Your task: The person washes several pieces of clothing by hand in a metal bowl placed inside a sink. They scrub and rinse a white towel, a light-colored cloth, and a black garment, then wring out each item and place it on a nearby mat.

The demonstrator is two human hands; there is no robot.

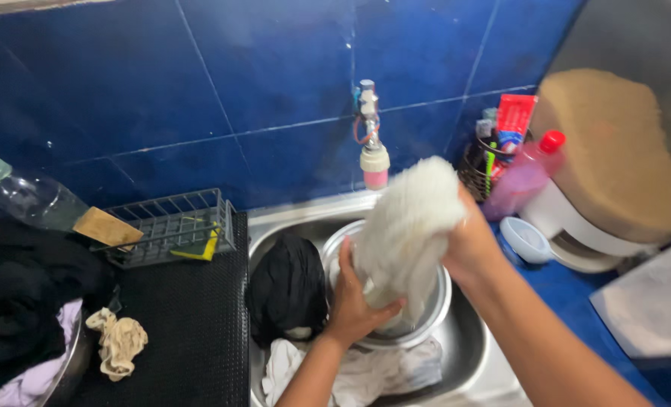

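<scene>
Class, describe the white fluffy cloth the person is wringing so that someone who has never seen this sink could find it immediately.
Start at the steel sink below the tap on the blue tiled wall. Over the metal bowl in it, the left hand and right hand grip the white fluffy cloth. Unlike the black garment and flat white cloth lying in the sink, it is held upright.

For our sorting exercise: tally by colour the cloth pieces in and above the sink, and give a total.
White: 2, the fluffy white cloth gripped by the left hand and right hand over the round steel bowl, and the crumpled white cloth in the steel sink.
Black: 1, the bunched black cloth.
Total: 3
</scene>
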